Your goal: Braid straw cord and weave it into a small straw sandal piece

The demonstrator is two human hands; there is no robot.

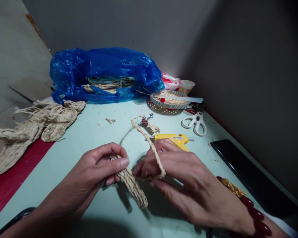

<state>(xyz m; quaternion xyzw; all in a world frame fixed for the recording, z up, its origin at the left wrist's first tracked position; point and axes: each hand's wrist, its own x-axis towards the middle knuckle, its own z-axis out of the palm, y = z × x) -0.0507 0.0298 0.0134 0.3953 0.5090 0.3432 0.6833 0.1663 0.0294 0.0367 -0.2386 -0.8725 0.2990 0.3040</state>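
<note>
My left hand (109, 165) pinches a small woven straw sole (132, 186) between thumb and fingers; its lower end points toward me. A thin braided straw cord (151, 145) loops up over my right hand (173, 168) and curves back at its far end, where loose strands show. The fingers of my right hand are curled around the near part of the cord, beside the woven piece; the fingertips are partly hidden. Just beyond my right hand lies a yellow glue gun (178, 139), its nozzle toward the left.
A blue plastic bag (109, 59) of straw bundles stands at the back. Woven straw slippers (27, 129) lie at left. White-handled scissors (195, 124), a round basket (171, 99), a paper cup (187, 86) and a black phone-like slab (245, 175) line the right side by the wall.
</note>
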